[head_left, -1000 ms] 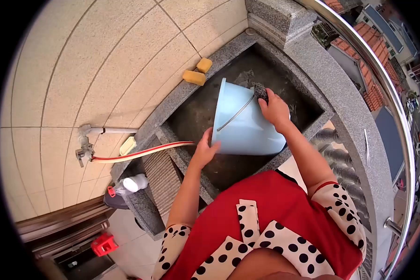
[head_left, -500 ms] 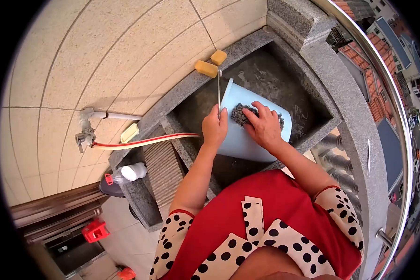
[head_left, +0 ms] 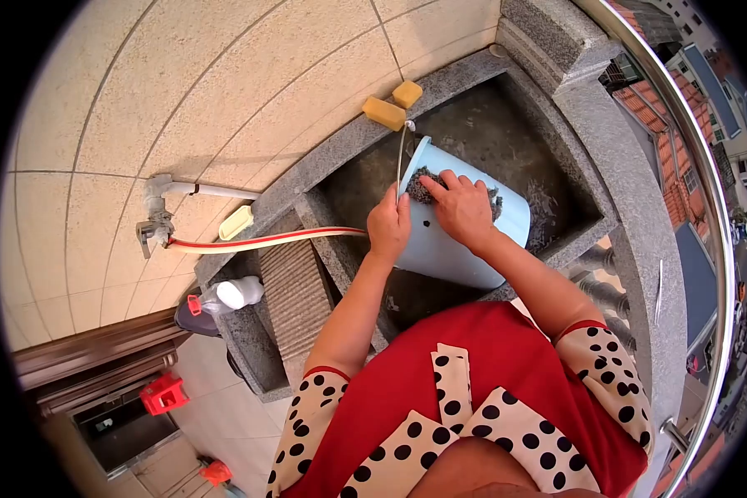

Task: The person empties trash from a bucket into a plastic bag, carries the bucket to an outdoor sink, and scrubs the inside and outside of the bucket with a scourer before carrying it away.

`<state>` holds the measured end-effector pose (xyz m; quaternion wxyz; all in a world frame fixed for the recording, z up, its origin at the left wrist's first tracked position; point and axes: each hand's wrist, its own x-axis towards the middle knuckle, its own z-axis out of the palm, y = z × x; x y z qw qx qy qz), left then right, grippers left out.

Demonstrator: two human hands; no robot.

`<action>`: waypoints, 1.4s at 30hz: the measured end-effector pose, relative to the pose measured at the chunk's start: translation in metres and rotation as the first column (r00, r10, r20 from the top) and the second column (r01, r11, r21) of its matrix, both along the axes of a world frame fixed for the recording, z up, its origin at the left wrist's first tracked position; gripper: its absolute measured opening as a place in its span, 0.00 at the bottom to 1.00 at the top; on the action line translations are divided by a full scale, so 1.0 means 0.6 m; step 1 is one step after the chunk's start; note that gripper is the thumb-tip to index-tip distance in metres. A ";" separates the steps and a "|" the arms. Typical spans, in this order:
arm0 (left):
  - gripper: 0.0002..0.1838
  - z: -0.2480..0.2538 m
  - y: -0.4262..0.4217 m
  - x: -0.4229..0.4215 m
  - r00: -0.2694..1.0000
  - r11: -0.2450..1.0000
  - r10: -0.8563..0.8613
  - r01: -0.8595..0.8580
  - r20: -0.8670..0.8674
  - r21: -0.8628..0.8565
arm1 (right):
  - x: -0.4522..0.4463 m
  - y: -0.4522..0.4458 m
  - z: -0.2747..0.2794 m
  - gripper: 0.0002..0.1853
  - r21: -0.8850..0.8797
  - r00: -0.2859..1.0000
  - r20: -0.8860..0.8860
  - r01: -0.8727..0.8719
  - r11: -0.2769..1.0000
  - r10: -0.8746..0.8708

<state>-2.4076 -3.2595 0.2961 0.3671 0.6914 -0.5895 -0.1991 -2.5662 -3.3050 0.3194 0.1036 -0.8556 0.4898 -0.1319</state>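
Note:
A light blue bucket (head_left: 452, 253) lies on its side in the grey stone basin (head_left: 332, 153), its rim toward the upper left. My left hand (head_left: 389, 222) grips the bucket at the rim, and the wire handle (head_left: 402, 158) rises beside its fingers. On the bucket's upturned side, my right hand (head_left: 463, 207) presses a dark grey scouring pad (head_left: 422, 186) with its fingers; part of the pad shows on either side of the hand. The hose (head_left: 282, 238), cream with a red stripe, runs over the divider into the basin behind my left hand.
Two yellow sponges (head_left: 383, 113) sit on the basin's back edge. At left are a wall tap (head_left: 155, 226), a pale soap dish (head_left: 236, 222), a ribbed washboard (head_left: 295, 290) and a white bottle (head_left: 240, 293). A metal railing (head_left: 716, 191) curves along the right.
The bucket has turned and its handle has swung to the rim side. My right hand has moved left across the bucket with the pad. My left hand has shifted up along the rim.

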 end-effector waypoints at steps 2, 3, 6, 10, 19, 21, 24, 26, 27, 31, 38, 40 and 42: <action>0.16 -0.007 0.007 0.001 1.000 0.999 0.023 -0.023 0.002 -0.032 | 0.000 -0.064 -0.024 0.19 0.059 0.995 0.038 0.091 0.994 -0.093; 0.16 -0.010 0.012 0.001 1.000 0.998 0.030 -0.029 0.005 -0.048 | -0.003 -0.102 -0.022 0.19 0.268 0.988 -0.062 0.153 0.951 -0.142; 0.16 -0.013 0.019 0.001 0.999 0.996 0.052 -0.052 0.004 -0.069 | -0.020 -0.160 -0.073 0.19 0.402 0.985 -0.100 0.167 0.900 -0.139; 0.15 -0.013 0.018 0.001 0.996 0.996 0.051 -0.057 -0.076 -0.073 | -0.017 -0.079 -0.033 0.22 0.118 0.995 0.084 0.043 0.992 -0.053; 0.14 -0.006 -0.005 -0.032 0.980 0.995 -0.050 0.031 -0.195 -0.099 | -0.055 -0.009 0.021 0.24 -0.181 0.979 0.202 0.008 0.983 0.029; 0.15 -0.005 -0.017 -0.032 0.986 0.994 -0.060 0.044 -0.158 -0.103 | -0.053 -0.016 0.028 0.24 -0.168 0.978 0.206 0.016 0.986 0.019; 0.16 -0.008 -0.016 -0.052 0.985 0.985 -0.104 0.083 -0.137 -0.151 | -0.063 -0.003 0.036 0.24 -0.166 0.973 0.228 0.073 0.983 -0.033; 0.17 -0.028 0.001 -0.057 0.978 0.985 -0.112 0.086 -0.176 -0.146 | -0.071 0.010 0.036 0.23 -0.226 0.970 0.241 0.074 0.971 -0.018; 0.20 -0.025 0.018 -0.068 0.980 0.974 -0.122 0.087 -0.154 -0.211 | -0.077 0.018 0.035 0.25 -0.205 0.983 0.185 0.033 0.978 0.006; 0.28 -0.085 0.093 -0.083 0.990 0.960 -0.097 0.067 -0.101 -0.271 | -0.092 0.044 0.017 0.25 -0.274 0.949 0.222 -0.160 0.948 0.225; 0.34 -0.166 0.174 -0.075 0.987 0.993 -0.115 0.111 -0.109 -0.047 | -0.104 0.058 -0.008 0.26 -0.140 0.973 0.174 -0.130 0.982 0.154; 0.33 -0.154 0.166 -0.078 0.988 0.994 -0.105 0.100 -0.110 -0.044 | -0.094 0.034 0.000 0.24 -0.077 0.987 0.162 0.030 0.997 -0.017; 0.33 -0.169 0.161 -0.075 0.994 0.993 -0.090 0.085 -0.063 -0.082 | -0.094 -0.029 -0.012 0.21 0.000 0.972 0.128 0.199 0.980 -0.198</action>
